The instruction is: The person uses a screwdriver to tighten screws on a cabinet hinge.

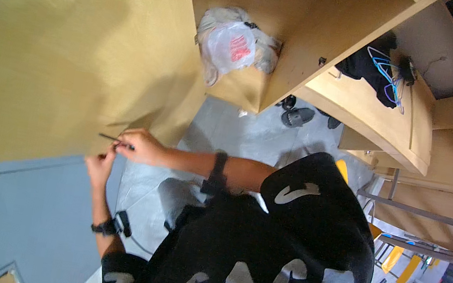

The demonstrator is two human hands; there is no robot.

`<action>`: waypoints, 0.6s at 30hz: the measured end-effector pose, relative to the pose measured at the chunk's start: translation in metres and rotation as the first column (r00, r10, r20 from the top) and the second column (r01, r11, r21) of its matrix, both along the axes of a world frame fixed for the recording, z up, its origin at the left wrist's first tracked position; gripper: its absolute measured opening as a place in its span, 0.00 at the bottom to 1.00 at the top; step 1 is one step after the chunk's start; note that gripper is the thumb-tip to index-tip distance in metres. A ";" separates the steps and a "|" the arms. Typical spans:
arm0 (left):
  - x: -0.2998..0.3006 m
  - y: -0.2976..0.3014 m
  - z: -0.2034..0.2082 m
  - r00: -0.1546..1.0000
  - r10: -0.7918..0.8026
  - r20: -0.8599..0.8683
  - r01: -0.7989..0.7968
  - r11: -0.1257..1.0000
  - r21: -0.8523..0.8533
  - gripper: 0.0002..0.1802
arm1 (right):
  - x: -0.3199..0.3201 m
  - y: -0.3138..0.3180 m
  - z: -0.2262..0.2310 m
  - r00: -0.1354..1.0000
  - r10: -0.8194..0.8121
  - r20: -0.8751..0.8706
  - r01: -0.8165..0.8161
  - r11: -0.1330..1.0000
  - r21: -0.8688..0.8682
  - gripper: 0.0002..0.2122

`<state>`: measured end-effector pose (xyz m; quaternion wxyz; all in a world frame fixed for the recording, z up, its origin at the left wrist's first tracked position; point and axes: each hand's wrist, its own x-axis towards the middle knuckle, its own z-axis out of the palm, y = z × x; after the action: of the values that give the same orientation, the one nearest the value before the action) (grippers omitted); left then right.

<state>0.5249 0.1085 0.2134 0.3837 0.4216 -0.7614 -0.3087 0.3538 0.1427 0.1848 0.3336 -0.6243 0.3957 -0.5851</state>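
Observation:
My right hand (pixel 143 147) is closed around a thin dark stick (pixel 108 136), which pokes out past the fingers toward the left; its kind is too small to make out. Just below it, my left hand (pixel 99 167) has its fingers drawn together, close to or touching the right fingertips. Whatever may be between the left fingers is hidden. Both hands are beside the lower part of a large pale wooden panel (pixel 67 55), near its bottom edge.
A wooden cabinet stands ahead, with white plastic bags (pixel 233 47) on its bottom shelf. Dark slippers (pixel 297 117) lie on the grey floor (pixel 211 124). To the right, blue hangers (pixel 390 79) rest with black clothing on a wooden surface. A blue-grey door (pixel 35 211) is at lower left.

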 end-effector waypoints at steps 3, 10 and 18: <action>0.025 -0.012 -0.023 0.986 0.125 0.111 -0.121 0.992 -0.041 0.04 | 0.005 -0.015 -0.018 0.996 0.023 -0.091 -0.031 0.995 -0.092 0.09; 0.035 -0.037 -0.065 0.965 0.262 0.013 -0.228 0.864 -0.448 0.05 | 0.025 -0.049 -0.043 0.985 -0.167 -0.052 0.114 0.840 -0.531 0.11; 0.012 -0.035 -0.144 0.660 0.280 -0.697 -0.308 0.947 0.090 0.15 | 0.007 -0.058 -0.103 0.993 -0.076 0.093 0.103 0.933 -0.344 0.09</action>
<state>0.5368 0.0735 0.0691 0.6960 0.3827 -0.4853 -0.3656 0.3607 0.0842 0.0814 0.2062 -0.6313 0.3006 -0.6845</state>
